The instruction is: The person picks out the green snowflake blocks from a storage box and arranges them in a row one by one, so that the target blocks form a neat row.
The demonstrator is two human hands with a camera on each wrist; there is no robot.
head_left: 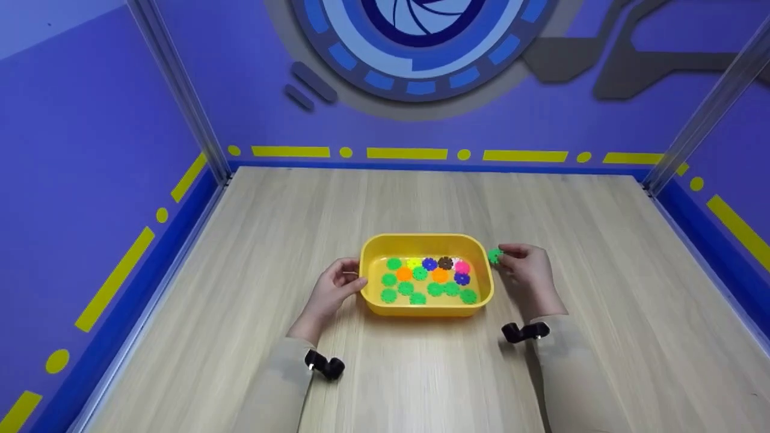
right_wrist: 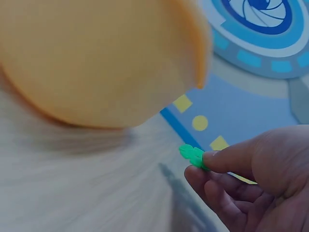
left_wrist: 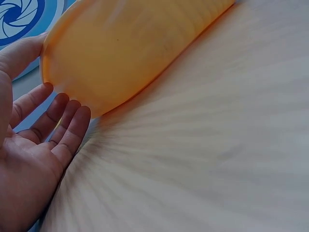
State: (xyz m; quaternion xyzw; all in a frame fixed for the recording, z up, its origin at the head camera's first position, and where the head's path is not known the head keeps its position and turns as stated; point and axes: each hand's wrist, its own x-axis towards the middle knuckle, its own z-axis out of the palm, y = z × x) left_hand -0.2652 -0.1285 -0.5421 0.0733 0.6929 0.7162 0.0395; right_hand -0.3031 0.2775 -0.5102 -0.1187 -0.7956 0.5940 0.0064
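Note:
A yellow plastic tub [head_left: 427, 310] stands on the table with notched plastic discs lying spread over its floor. Most of the discs are green, like the green disc [head_left: 389, 295] near the front left corner; others are orange, yellow, blue, brown and pink. My left hand [head_left: 329, 290] holds the tub's left end, thumb at the rim and fingertips against the outer wall. Just outside the tub's right end, my right hand [head_left: 529, 268] pinches a green notched disc [right_wrist: 192, 155] between thumb and index finger. That disc is up off the table, beside the rim.
The wood-grain table [head_left: 289, 222] is enclosed by blue-purple panels [head_left: 421, 129] with yellow markings at the back and sides. Metal posts [head_left: 180, 84] rise at the back corners. A small black camera [head_left: 325, 364] is strapped to each wrist.

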